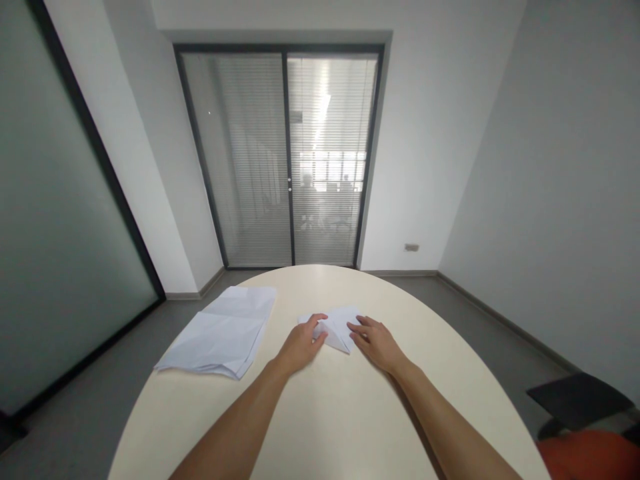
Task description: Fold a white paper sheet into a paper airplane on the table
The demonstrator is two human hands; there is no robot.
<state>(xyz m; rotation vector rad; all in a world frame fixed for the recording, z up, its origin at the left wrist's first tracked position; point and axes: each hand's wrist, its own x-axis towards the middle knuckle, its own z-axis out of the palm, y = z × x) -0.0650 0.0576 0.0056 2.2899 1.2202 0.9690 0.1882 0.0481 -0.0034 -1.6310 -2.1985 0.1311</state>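
Note:
A small piece of folded white paper (340, 328) lies on the table between my hands, with a pointed corner toward me and a slightly raised flap on its left. My left hand (301, 343) is curled around that left side, thumb and fingers on the paper. At the right edge, my right hand (376, 341) rests with its fingers stretched out and slightly apart, the tips touching or just beside the paper. The undersides of the fingers are hidden.
A stack of creased white sheets (220, 333) lies at the left of the round cream table (320, 420). Beyond the table stand glass doors with blinds (287, 160). A black and orange chair (583, 413) is at the lower right.

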